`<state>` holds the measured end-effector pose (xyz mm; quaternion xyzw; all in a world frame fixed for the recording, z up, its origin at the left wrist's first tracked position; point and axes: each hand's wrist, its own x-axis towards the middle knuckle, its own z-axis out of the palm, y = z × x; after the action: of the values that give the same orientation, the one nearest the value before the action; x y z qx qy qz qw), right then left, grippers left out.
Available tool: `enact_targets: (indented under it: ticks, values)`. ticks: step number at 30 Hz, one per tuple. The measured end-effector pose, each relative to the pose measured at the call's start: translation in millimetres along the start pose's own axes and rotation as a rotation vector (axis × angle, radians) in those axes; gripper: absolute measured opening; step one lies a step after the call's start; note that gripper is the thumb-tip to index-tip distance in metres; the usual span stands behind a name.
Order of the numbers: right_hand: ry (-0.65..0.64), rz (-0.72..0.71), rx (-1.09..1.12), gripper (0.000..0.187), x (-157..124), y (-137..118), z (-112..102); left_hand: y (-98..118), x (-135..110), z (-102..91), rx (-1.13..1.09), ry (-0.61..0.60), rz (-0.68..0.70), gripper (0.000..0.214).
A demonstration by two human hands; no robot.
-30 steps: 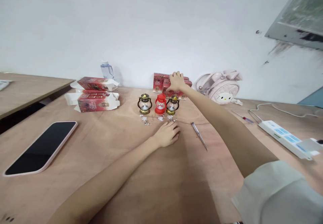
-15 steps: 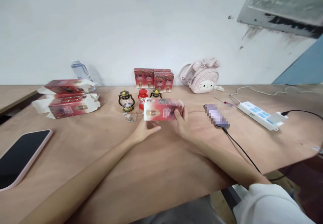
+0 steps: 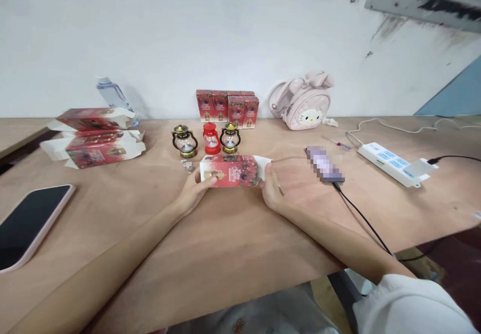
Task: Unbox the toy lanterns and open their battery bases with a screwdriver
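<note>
A red printed gift box [image 3: 231,172] lies sideways between my two hands, just over the table. My left hand [image 3: 191,193] is closed around its left end, thumb on the front face. At the other end, a white flap [image 3: 264,166] sticks out, and my right hand [image 3: 272,189] grips the box there, its fingers partly hidden. A thin shiny bit [image 3: 281,190] shows beside that hand, too small to name. Behind the box stand a bronze mini lantern [image 3: 185,142], a red mini lantern [image 3: 212,139] and another bronze lantern [image 3: 230,138]. Small metal pieces [image 3: 188,166] lie near my left fingers.
Several closed red boxes [image 3: 227,108] stand by the wall beside a pink backpack [image 3: 308,106]. Unfolded red cartons [image 3: 101,146] and a water bottle [image 3: 112,93] are at left. A large phone [image 3: 33,223], a cabled phone [image 3: 323,164], a screwdriver [image 3: 340,145] and a power strip [image 3: 389,163] lie around.
The box has come lower and nearer, and its right-end flap now shows open. My left hand, open beneath it before, has taken hold of the left end. My right hand stays at the right end.
</note>
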<state>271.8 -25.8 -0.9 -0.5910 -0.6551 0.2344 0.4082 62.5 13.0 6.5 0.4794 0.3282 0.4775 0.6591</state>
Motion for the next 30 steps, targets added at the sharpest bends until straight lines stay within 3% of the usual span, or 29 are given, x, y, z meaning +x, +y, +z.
enact_targets:
  ticks: [4,10,12,16,18,27,30]
  values:
    - [0.015,0.126,0.431,0.049,6.3,7.8,-0.1,6.6,7.1,-13.0,-0.078,-0.003,-0.088,0.038]
    - [0.267,0.030,0.420,0.047,2.8,10.8,-2.4,7.5,10.1,-20.2,-0.027,-0.014,-0.078,0.040]
    - [0.241,-0.027,0.359,0.044,0.2,8.2,-5.3,7.0,10.4,-19.7,-0.034,-0.007,-0.086,0.042]
    - [-0.020,-0.170,0.332,0.036,-5.0,-1.8,-10.8,8.1,10.1,-17.5,-0.055,0.008,-0.079,0.039]
    - [-0.084,-0.198,0.362,0.037,-6.4,-5.9,-11.7,9.2,9.3,-16.2,-0.065,0.005,-0.082,0.038]
    - [0.017,-0.041,0.329,0.048,1.9,5.3,-4.5,7.8,8.5,-17.3,-0.112,0.051,-0.044,0.042]
    - [-0.019,0.006,0.412,0.040,4.2,9.7,0.5,7.8,7.3,-17.9,-0.072,-0.006,-0.013,0.047]
